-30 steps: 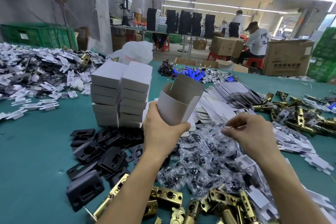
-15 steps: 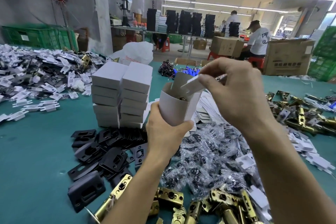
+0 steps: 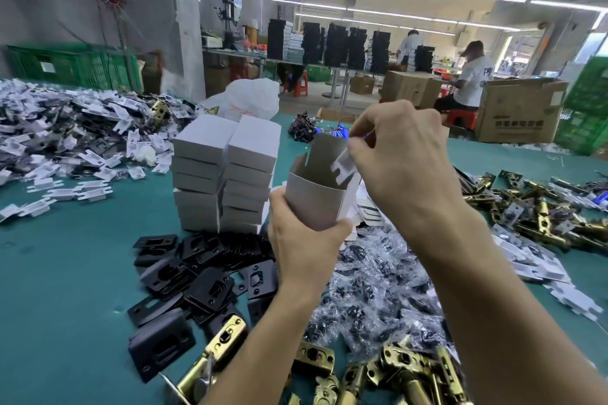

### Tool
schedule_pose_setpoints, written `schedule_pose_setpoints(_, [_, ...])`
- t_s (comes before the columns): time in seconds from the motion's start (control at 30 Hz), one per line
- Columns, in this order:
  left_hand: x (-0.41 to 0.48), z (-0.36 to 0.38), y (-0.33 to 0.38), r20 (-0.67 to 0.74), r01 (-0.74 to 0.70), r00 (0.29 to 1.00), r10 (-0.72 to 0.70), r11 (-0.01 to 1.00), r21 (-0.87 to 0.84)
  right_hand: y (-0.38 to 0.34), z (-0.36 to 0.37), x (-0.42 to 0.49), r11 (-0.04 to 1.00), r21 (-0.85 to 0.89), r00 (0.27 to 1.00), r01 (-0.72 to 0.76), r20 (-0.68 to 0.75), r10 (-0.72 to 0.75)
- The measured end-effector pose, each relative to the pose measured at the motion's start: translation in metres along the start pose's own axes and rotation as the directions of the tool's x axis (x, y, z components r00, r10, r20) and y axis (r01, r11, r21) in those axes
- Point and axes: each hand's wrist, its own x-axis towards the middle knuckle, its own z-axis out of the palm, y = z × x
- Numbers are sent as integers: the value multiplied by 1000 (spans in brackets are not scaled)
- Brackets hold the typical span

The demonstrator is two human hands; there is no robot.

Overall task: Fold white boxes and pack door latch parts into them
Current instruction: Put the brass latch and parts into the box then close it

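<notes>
My left hand grips an upright white box whose top is open, held above the table. Over its mouth my right hand pinches a small white card insert that reaches down into the opening. Two stacks of closed white boxes stand just left of the held box. Below my hands lie black strike plates, clear bags of screws and brass latch bolts.
White card inserts are heaped at the far left, more brass latches at the right. A fan of flat unfolded boxes lies behind my hands. Cardboard cartons and seated persons are beyond the green table.
My right hand rose from the screw bags to the box mouth with a white insert, and has now pushed it lower into the opening. My left hand kept the box nearly still.
</notes>
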Motion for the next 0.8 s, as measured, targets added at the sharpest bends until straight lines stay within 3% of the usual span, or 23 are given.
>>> schedule_pose_setpoints(0.17, [4,-1,-9,-124,-237,955,269,945,225,-5,4,-1,994,-101,991,-42,119,54])
schedule_pose_setpoints(0.3, [4,-1,-13,-128,-292,931,341,909,297,-7,5,2,991,-108,975,-80,197,100])
schedule_pose_setpoints(0.43, [4,0,-15,-133,-286,931,341,904,319,-6,6,7,981,-141,942,-130,291,166])
schedule_pose_setpoints(0.6, [5,-1,-15,-123,-240,950,286,925,295,1,17,3,978,-111,944,-174,263,198])
schedule_pose_setpoints(0.7, [6,-1,-15,-114,-205,964,240,946,252,4,22,-2,986,-5,956,-164,246,160])
schedule_pose_setpoints(0.8, [7,-1,-16,-93,-164,979,184,967,193,7,20,-4,997,52,987,-54,157,45])
